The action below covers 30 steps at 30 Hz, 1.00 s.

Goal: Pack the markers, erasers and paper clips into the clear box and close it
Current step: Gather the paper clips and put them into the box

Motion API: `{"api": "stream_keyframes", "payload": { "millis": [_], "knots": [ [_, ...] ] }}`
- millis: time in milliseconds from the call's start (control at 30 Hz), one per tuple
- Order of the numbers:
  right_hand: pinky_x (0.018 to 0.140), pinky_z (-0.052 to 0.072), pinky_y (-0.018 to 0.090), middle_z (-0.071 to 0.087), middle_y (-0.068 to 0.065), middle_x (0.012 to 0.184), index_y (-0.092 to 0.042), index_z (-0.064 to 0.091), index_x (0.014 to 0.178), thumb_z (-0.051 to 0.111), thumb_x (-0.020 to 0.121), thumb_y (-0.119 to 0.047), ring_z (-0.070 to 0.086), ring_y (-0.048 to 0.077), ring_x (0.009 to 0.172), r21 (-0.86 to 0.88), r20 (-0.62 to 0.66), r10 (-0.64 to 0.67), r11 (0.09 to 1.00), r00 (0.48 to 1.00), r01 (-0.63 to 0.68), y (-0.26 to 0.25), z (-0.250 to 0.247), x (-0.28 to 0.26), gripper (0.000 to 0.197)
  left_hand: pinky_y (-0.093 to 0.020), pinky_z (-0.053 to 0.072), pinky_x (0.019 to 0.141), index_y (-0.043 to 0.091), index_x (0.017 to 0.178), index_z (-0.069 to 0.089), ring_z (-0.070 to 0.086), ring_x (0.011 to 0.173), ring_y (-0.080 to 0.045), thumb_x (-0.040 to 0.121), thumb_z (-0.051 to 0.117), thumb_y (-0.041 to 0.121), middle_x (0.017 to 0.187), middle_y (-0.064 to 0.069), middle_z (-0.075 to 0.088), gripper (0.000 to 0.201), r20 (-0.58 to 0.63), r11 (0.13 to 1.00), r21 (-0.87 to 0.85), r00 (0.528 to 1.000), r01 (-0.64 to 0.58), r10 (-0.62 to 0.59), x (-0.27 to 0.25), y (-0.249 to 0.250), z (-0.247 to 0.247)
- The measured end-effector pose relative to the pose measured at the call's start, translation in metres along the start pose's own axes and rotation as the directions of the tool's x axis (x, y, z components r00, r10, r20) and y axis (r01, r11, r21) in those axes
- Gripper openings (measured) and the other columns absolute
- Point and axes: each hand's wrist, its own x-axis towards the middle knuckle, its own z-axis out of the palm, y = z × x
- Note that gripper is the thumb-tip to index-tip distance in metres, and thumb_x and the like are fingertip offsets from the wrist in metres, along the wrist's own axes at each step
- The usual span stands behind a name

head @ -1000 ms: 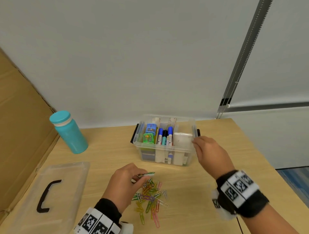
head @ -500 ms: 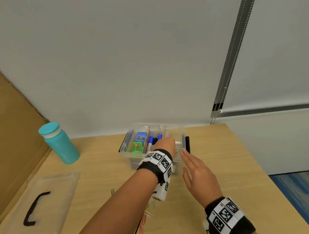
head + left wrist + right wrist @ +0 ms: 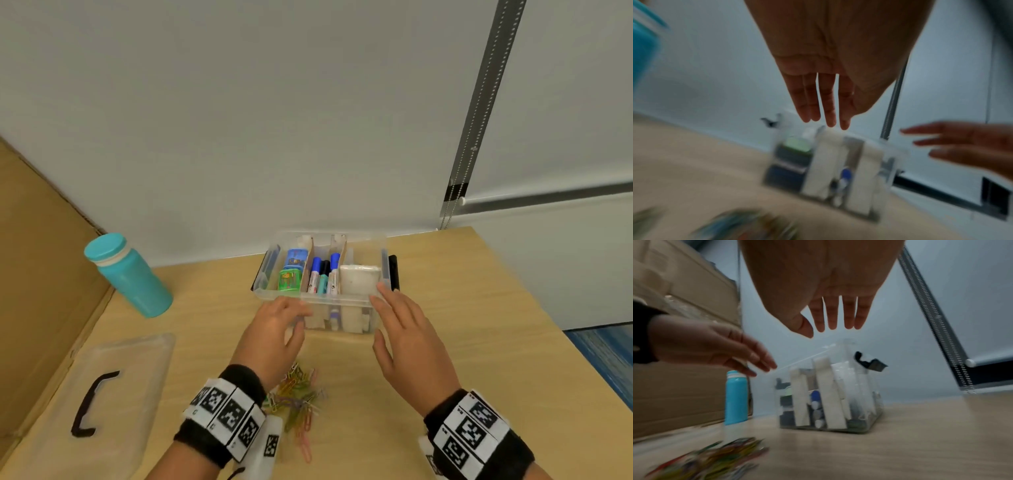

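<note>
A teal bottle with a lighter cap stands upright on the wooden desk. Left of the bottle, brown cardboard leans along the desk's edge. Well right of the bottle, behind the desk, a bead chain hangs down the grey wall.

clear glossy plastic box and lid — matt pale wood-grain counter, smooth teal plastic bottle, brown cardboard.
</note>
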Motion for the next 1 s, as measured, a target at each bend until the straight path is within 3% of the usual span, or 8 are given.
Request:
{"api": "stream_keyframes", "payload": {
  "millis": [100, 200, 267, 367, 500, 633, 733, 1000],
  "knots": [
    [0.098, 0.045, 0.030, 0.049, -0.004, 0.135, -0.019, 0.052, 0.128, 0.048, 0.091, -0.024, 0.048, 0.016, 0.120, 0.062, 0.057, -0.168, 0.984, 0.984, 0.164, -0.028, 0.008, -0.013, 0.038, -0.027, 0.038, 0.104, 0.030, 0.125, 0.053, 0.040, 0.116, -0.007, 0.091, 0.052, 0.042, 0.127, 0.013, 0.048, 0.036, 0.111, 0.984, 0.100, 0.981, 0.151, -0.162, -0.045, -0.046, 0.008],
    [0.087, 0.050, 0.031, 0.048, -0.006, 0.131, -0.023, 0.046, 0.131, 0.045, 0.091, -0.030, 0.052, 0.016, 0.111, 0.141, 0.339, -0.272, 0.961, 0.901, 0.237, -0.048, 0.030, -0.019, 0.040, -0.028, 0.031, 0.111, 0.025, 0.144, 0.028, 0.028, 0.129, -0.013, 0.064, 0.042, 0.083, 0.142, 0.009, 0.032, 0.100, 0.310, 0.933, 0.193, 0.884, 0.303, -0.351, -0.072, -0.072, 0.014],
    [0.098, 0.044, 0.035, 0.034, -0.002, 0.146, -0.021, 0.033, 0.142, 0.049, 0.091, -0.033, 0.042, 0.020, 0.125, 0.152, 0.534, -0.273, 0.962, 0.800, 0.227, -0.056, 0.046, -0.015, 0.056, -0.032, 0.028, 0.113, 0.021, 0.149, 0.012, 0.021, 0.135, -0.017, 0.048, 0.047, 0.088, 0.149, 0.006, 0.021, 0.127, 0.401, 0.918, 0.205, 0.827, 0.339, -0.394, -0.079, -0.078, 0.017],
    [0.109, 0.035, 0.039, 0.007, 0.001, 0.158, -0.026, 0.012, 0.150, 0.060, 0.084, -0.042, 0.021, 0.023, 0.139, 0.140, 0.657, -0.260, 0.965, 0.708, 0.224, -0.069, 0.066, -0.001, 0.083, -0.039, 0.026, 0.115, 0.022, 0.150, -0.004, 0.016, 0.138, -0.021, 0.041, 0.070, 0.078, 0.153, 0.004, 0.012, 0.144, 0.486, 0.917, 0.245, 0.778, 0.316, -0.398, -0.079, -0.075, 0.026],
    [0.112, 0.028, 0.042, 0.006, 0.003, 0.159, -0.028, 0.008, 0.151, 0.063, 0.082, -0.045, 0.015, 0.026, 0.141, 0.063, 0.739, -0.187, 0.976, 0.647, 0.210, -0.082, 0.086, 0.010, 0.089, -0.040, 0.030, 0.112, 0.024, 0.150, -0.001, 0.021, 0.133, -0.022, 0.055, 0.074, 0.066, 0.147, 0.002, 0.019, 0.128, 0.464, 0.928, 0.298, 0.816, 0.224, -0.346, -0.069, -0.073, 0.039],
    [0.100, 0.041, 0.038, 0.034, 0.006, 0.140, -0.022, 0.034, 0.142, 0.053, 0.092, -0.024, 0.031, 0.025, 0.126, 0.012, 0.664, -0.158, 0.980, 0.730, 0.200, -0.087, 0.089, 0.009, 0.055, -0.035, 0.036, 0.105, 0.028, 0.145, 0.027, 0.031, 0.123, -0.019, 0.071, 0.072, 0.050, 0.135, 0.004, 0.033, 0.089, 0.448, 0.958, 0.209, 0.852, 0.195, -0.271, -0.060, -0.075, 0.040],
    [0.092, 0.044, 0.036, 0.040, 0.007, 0.128, -0.019, 0.044, 0.131, 0.047, 0.094, -0.013, 0.037, 0.026, 0.118, 0.016, 0.629, -0.128, 0.988, 0.767, 0.152, -0.090, 0.086, 0.008, 0.038, -0.035, 0.040, 0.101, 0.031, 0.136, 0.041, 0.040, 0.120, -0.019, 0.080, 0.068, 0.038, 0.128, 0.004, 0.040, 0.063, 0.433, 0.971, 0.179, 0.874, 0.157, -0.221, -0.058, -0.075, 0.042],
    [0.083, 0.044, 0.036, 0.048, 0.009, 0.119, -0.017, 0.050, 0.125, 0.042, 0.091, -0.007, 0.046, 0.028, 0.109, -0.024, 0.576, -0.038, 0.998, 0.816, 0.064, -0.096, 0.087, 0.004, 0.037, -0.038, 0.045, 0.088, 0.011, 0.124, 0.052, 0.052, 0.111, -0.028, 0.093, 0.044, 0.012, 0.123, -0.009, 0.050, 0.033, 0.448, 0.945, 0.328, 0.880, 0.003, -0.158, -0.048, -0.058, 0.040]
  ]
}}
